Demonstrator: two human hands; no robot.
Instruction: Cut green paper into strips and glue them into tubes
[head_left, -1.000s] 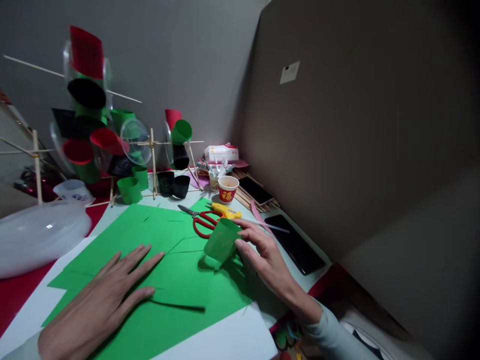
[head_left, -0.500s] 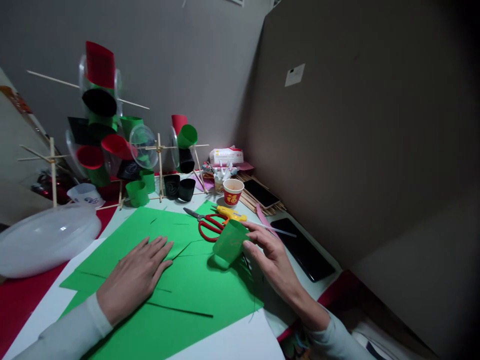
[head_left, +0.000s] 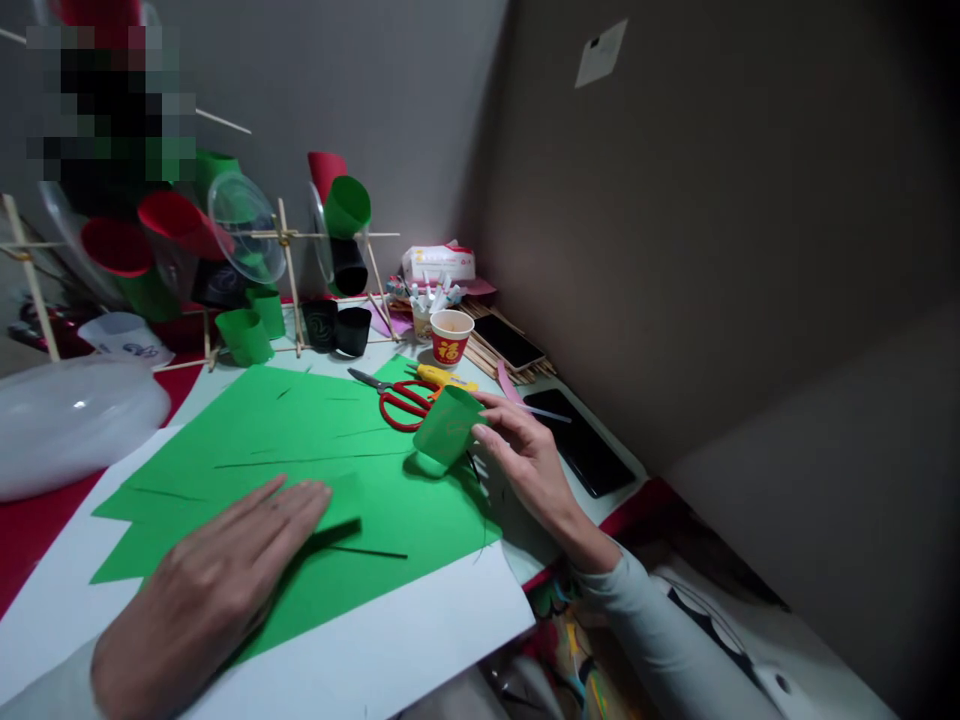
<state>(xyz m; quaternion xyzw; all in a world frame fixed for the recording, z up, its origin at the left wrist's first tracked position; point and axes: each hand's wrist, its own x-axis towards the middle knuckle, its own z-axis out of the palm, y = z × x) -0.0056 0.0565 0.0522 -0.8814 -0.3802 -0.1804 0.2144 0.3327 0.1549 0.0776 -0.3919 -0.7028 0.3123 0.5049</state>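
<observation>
Held the green tube (head_left: pixel 448 432) in the right hand (head_left: pixel 531 468), gripped at its right side between thumb and fingers, tilted above the right part of the green sheets (head_left: pixel 300 420). Had the left hand (head_left: pixel 217 575) palm down over the near left part of the sheets, fingers together; could not tell anything grasped beneath it. Saw white paper (head_left: pixel 390 655) under the sheets at the near edge of the bench (head_left: pixel 517 545).

Found the scissors (head_left: pixel 405 405) just beyond the tube, red handles partly hidden behind it, blades pointing away to the left. Noted the glue gun (head_left: pixel 446 378) close behind those handles, and a pale glue stick (head_left: pixel 551 413) lying across the front phone (head_left: pixel 585 445), near the right hand. Spotted a pink strip (head_left: pixel 506 382) beside that phone, a cup (head_left: pixel 451 340) past the gun, a second phone (head_left: pixel 510 342) on wooden sticks (head_left: pixel 486 360), and a white packet (head_left: pixel 439 263) farther back.

Saw a stick frame (head_left: pixel 291 285) at far left, with green rings (head_left: pixel 241 338) and black rings (head_left: pixel 352 332) near its foot, and a plastic bowl (head_left: pixel 79 425) at the left edge. Could not make out the pixelated top left corner.
</observation>
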